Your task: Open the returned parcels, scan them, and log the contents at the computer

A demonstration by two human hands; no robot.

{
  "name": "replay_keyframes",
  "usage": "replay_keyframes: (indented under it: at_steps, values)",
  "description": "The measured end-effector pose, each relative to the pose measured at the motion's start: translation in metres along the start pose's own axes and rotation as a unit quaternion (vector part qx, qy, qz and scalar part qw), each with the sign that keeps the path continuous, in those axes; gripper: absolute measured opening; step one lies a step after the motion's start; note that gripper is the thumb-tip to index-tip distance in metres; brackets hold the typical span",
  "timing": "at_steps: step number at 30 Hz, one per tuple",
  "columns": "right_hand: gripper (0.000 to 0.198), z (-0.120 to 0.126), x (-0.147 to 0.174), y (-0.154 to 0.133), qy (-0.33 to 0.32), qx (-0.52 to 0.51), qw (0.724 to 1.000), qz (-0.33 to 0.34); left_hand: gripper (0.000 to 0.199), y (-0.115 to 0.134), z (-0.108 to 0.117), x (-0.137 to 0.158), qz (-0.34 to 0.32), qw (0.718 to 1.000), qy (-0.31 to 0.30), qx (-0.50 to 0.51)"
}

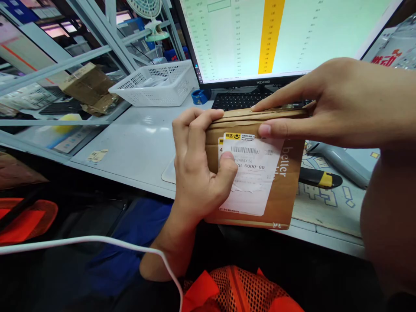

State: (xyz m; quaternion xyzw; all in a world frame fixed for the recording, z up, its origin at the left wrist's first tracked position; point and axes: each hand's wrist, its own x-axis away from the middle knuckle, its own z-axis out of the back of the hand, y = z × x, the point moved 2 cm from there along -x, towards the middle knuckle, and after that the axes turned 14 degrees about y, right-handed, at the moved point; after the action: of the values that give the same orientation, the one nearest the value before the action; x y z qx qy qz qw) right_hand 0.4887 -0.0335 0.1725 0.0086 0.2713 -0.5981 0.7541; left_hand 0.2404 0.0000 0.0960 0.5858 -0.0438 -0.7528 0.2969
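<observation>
A brown cardboard box (289,195) with a white shipping label (250,190) is held up at the desk's front edge, its labelled side toward me. My left hand (201,164) grips its left side, thumb on the label and fingers over the top edge. At the top right, my right hand (312,108) pinches the folded cardboard edge, thumb on the front face and index finger along the top. Its other fingers are partly hidden behind the box. Just right of the box lies a black and yellow utility knife (321,178), partly covered by it.
Behind the box are a keyboard (232,100) and a monitor (240,39) showing a spreadsheet. A white basket (159,89) and blue tape roll (200,96) stand at the back left. A grey handheld scanner (341,162) lies right. A white cable (97,239) crosses the lower left.
</observation>
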Motion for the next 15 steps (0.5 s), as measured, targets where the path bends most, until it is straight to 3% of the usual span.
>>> replay_keyframes:
  at_steps: [10, 13, 15]
  values:
    - [0.063, 0.002, 0.000, -0.009, -0.010, -0.044, 0.998, -0.046, 0.049, -0.003, -0.002, 0.000, -0.019, 1.000, 0.004, 0.010]
    - [0.063, 0.017, 0.014, -0.003, 0.046, -0.038, 0.996, -0.072, 0.054, -0.005, -0.004, -0.001, -0.030, 0.999, 0.011, 0.023]
    - [0.061, 0.028, 0.040, 0.016, 0.112, -0.003, 0.986, -0.122, 0.056, -0.007, -0.005, -0.001, -0.024, 0.999, 0.014, 0.030]
